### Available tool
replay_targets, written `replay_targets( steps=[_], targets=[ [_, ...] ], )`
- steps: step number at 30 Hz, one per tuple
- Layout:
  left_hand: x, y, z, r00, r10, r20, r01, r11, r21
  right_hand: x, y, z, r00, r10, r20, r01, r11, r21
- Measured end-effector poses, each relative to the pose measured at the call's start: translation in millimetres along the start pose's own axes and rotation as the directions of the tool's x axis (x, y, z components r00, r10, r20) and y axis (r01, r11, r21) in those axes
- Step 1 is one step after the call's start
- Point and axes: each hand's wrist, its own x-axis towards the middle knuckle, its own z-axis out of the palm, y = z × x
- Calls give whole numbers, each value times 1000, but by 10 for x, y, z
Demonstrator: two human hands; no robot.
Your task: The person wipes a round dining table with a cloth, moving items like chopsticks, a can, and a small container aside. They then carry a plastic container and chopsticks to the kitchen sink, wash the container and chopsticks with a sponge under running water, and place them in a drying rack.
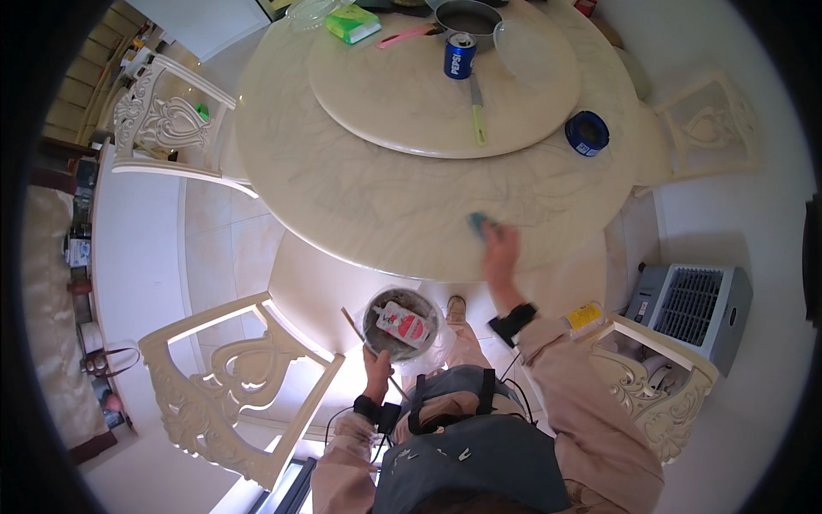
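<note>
My right hand [501, 249] is over the near part of the round marble-patterned table [385, 212], its fingers closed on a small teal cloth or sponge [477, 225]; the hand is blurred. My left hand [379, 370] holds a round container [390, 293] in front of my body, below the table's near edge. Inside that container lies a white and red pouch [404, 324], and clear plastic hangs around its side. A thin wooden stick [352, 323] slants past the container by my left hand.
On the raised round turntable [398, 122] are a Pepsi can [460, 58], a knife with a green handle [479, 125], a pan [469, 18] and a clear lid [523, 51]. A blue round tin [587, 133] stands at the right. Carved chairs [250, 379] flank me.
</note>
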Motion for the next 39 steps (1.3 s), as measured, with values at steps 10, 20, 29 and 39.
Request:
replay_targets(
  steps=[10,20,29,39],
  targets=[
    [154,-40,296,1000,-1,19,2,999,-45,-23,-320,-374,985,-9,171,-93,810,579],
    [216,-75,246,1000,3,4,-3,998,-71,-436,-823,255,967,-252,36,229,922,311],
    [279,9,110,996,-21,-88,12,995,-101,945,138,-158,966,204,-160,-123,903,411],
    [406,138,-59,988,51,-144,-67,992,-109,524,-1234,989,930,-363,58,353,927,130]
  ],
)
